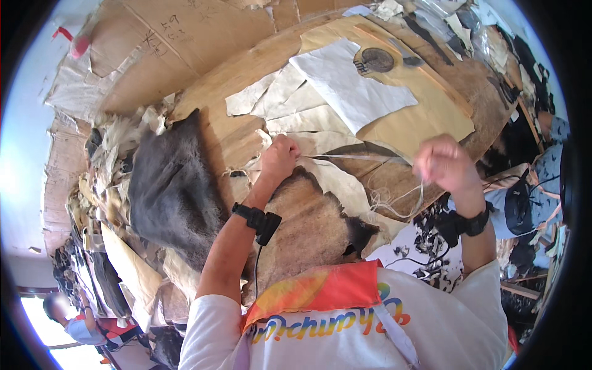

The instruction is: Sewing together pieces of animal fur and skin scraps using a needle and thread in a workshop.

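Observation:
My left hand [280, 158] is closed at the edge of a pale hide [336, 179] on the wooden board. Its fingertips hide what exactly they pinch. To the right, my right hand [449, 164] is raised, slightly blurred, with fingers closed on a white thread [354, 156]. The thread runs taut between both hands, and its loose loops [385, 203] hang below the right one. Nearest me lies a brown short-haired pelt [302, 228] with dark edges. Left of my forearm rests a dark grey fur pelt [172, 185].
Beyond my hands lie cream hide pieces [296, 95], a white sheet [345, 77], yellowish paper [431, 126], a wooden strip [431, 77] and a round dark disc [377, 60]. Hide scraps [117, 216] pile up at left. Another person [86, 324] is at lower left, another [546, 179] at right.

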A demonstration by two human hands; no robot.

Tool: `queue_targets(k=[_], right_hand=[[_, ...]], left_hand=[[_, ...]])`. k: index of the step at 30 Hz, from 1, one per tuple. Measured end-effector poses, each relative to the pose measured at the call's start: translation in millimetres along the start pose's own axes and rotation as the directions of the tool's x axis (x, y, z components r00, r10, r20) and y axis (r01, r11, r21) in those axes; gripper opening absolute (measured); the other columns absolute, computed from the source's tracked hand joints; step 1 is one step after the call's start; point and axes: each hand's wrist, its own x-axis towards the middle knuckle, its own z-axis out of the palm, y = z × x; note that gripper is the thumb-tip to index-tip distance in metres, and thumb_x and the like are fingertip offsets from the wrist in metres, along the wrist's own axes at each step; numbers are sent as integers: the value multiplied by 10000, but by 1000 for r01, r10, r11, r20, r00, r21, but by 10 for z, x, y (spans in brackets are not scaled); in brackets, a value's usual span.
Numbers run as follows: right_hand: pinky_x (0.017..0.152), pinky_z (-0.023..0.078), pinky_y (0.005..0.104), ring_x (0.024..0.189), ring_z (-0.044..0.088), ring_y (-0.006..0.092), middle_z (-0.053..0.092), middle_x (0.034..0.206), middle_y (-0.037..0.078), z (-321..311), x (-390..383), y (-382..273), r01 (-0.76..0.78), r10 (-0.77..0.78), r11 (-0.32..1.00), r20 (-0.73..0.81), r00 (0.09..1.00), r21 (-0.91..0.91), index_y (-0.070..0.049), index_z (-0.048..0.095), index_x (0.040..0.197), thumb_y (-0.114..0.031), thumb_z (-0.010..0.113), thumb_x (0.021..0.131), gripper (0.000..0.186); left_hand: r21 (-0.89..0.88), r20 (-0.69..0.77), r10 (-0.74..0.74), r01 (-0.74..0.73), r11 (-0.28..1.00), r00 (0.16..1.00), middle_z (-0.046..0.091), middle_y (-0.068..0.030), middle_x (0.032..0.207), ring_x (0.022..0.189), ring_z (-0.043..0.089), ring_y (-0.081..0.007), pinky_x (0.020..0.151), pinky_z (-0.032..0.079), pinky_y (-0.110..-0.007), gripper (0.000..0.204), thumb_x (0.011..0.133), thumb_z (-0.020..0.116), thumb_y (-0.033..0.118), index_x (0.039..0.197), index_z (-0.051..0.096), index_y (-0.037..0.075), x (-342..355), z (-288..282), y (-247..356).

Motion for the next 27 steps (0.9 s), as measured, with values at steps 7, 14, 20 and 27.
queue_targets(k=[7, 14, 20, 27], right_hand=[[635, 436, 330, 675, 578, 248, 578, 690, 117, -468, 567, 528, -32, -512, 306, -193, 837, -952, -30, 609, 819, -145, 516, 821, 149], [637, 462, 379, 710, 608, 285, 626, 731, 135, 170, 1298, 1203, -78, -78, 459, -127, 989, -885, -59, 635, 756, -170, 566, 771, 132], [605, 457, 384, 699, 599, 292, 617, 714, 104, 88, 1394, 1511, -7, -120, 232, -36, 992, -973, -63, 587, 692, -95, 573, 723, 47], [619, 441, 383, 690, 588, 274, 609, 721, 141, 43, 1578, 1507, 56, 71, 428, 96, 993, -902, -33, 580, 730, -149, 521, 784, 141]], left_hand=[[-115, -9, 107, -107, 988, 994, 569, -140, 998, 937, 545, -297, 794, 437, -370, 199, 754, 612, 143, 919, 595, 33, -76, -191, -62], [165, 151, 176, -200, 966, 973, 421, -133, 1298, 1231, 355, -283, 995, 312, -401, 440, 818, 566, 173, 1229, 459, 60, -417, -123, 229], [169, 188, 59, -91, 981, 981, 352, -99, 1359, 1285, 282, -261, 1024, 248, -462, 461, 850, 524, 200, 1278, 396, 88, -476, -95, 291], [194, 162, 26, -58, 979, 986, 347, -86, 1367, 1290, 277, -253, 1027, 239, -474, 432, 852, 507, 133, 1273, 413, 112, -520, -144, 313]])
